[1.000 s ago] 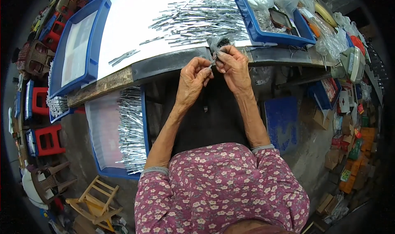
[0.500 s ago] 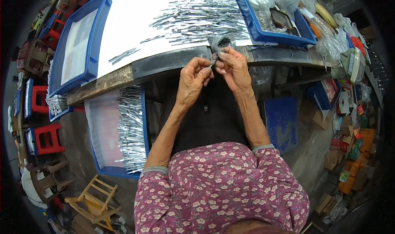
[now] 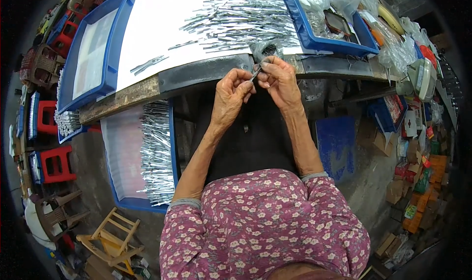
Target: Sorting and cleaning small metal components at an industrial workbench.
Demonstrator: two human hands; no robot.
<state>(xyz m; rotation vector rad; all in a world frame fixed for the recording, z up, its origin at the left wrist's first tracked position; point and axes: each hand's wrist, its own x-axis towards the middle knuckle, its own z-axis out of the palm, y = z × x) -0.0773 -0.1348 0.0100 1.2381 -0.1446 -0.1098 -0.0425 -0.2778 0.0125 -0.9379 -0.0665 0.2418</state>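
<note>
My left hand [image 3: 230, 94] and my right hand [image 3: 281, 80] meet just in front of the table edge. Between their pinched fingertips is a thin, dark metal strip [image 3: 255, 75], slanting up to the right. The left fingers grip its lower end, and the right thumb and fingers close around its upper end; any smaller part there is hidden. Right behind the hands, a clear plastic bag [image 3: 276, 47] of small dark pieces lies on the edge. Beyond it spreads a wide pile of slim silvery metal strips [image 3: 241, 21] on the white tabletop.
A few strips [image 3: 148, 63] lie apart on the left. Blue trays flank the work surface: one lined in white [image 3: 112, 58], another holding plastic bags [image 3: 339, 46]. Below the table at left, a further blue tray [image 3: 140, 204] carries many strips. A wooden folding stool [image 3: 110, 238] stands on the floor.
Both hands stay in nearly the same place, still pinching the strip. A little more of the strip shows between the fingertips now.
</note>
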